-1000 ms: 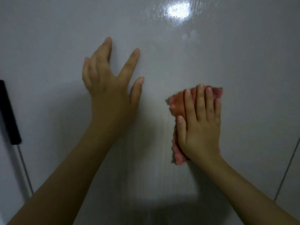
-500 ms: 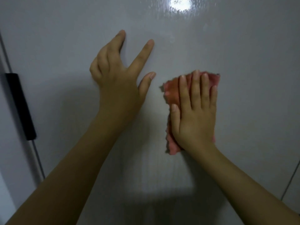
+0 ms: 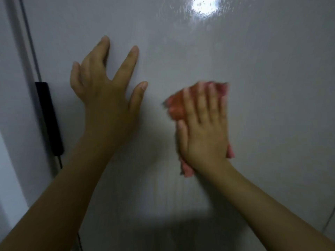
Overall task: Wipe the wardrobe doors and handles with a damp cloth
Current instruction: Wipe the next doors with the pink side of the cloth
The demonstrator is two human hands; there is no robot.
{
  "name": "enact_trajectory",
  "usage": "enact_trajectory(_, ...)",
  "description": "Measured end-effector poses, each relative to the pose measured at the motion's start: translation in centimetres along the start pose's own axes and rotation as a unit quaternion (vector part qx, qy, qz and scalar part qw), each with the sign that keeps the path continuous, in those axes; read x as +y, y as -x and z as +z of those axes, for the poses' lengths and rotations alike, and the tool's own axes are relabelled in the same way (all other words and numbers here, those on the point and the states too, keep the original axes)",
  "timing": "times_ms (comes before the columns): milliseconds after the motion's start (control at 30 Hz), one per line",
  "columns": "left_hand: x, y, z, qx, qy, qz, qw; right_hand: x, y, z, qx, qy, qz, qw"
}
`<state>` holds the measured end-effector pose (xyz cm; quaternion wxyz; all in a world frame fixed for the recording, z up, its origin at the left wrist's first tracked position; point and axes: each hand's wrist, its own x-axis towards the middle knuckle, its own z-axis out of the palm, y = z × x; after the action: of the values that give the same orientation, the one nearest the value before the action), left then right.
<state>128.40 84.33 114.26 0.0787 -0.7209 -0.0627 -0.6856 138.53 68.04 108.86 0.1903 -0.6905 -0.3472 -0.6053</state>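
Nearest, two bare forearms reach up from the lower corners toward the pale wardrobe door [image 3: 253,87]. Further on, the right hand [image 3: 204,129] lies flat with straight fingers, pressing a pink cloth [image 3: 175,107] against the middle of the door; the cloth is blurred. Beside it, the left hand [image 3: 107,91] rests with fingers spread on the door. At the door's left edge sits a black handle [image 3: 49,118], and a bright reflection [image 3: 204,5] glares near the top edge.

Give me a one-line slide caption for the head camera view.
Right hand presses a pink cloth flat on the white wardrobe door; left hand braces near the black handle.
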Motion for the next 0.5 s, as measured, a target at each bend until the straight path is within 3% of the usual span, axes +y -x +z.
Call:
enact_trajectory(100, -1.1, 0.6, -0.5, -0.004, 0.001, -0.001, 1.000, -1.0, 3.3, 0.5, -0.060, 0.003, -0.147, 0.987)
enact_trajectory(167, -1.7, 1.2, -1.1, -0.008, -0.008, -0.001, 1.000, 0.3, 4.3, 0.0, -0.075, 0.022, -0.196, 0.977)
enact_trajectory(233, -2.5, 1.9, -1.6, -0.024, -0.012, -0.011, 1.000, 1.2, 3.5, -0.5, -0.065, 0.029, -0.180, 0.981)
enact_trajectory(400, -4.1, 2.7, -2.1, -0.037, -0.018, -0.012, 0.999, -3.1, -1.8, 0.4, -0.012, 0.032, -0.038, 0.999)
enact_trajectory(500, -4.9, 2.8, -2.2, -0.020, -0.022, 0.007, 1.000, -5.4, -0.3, 1.5, -0.043, 0.020, -0.115, 0.992)
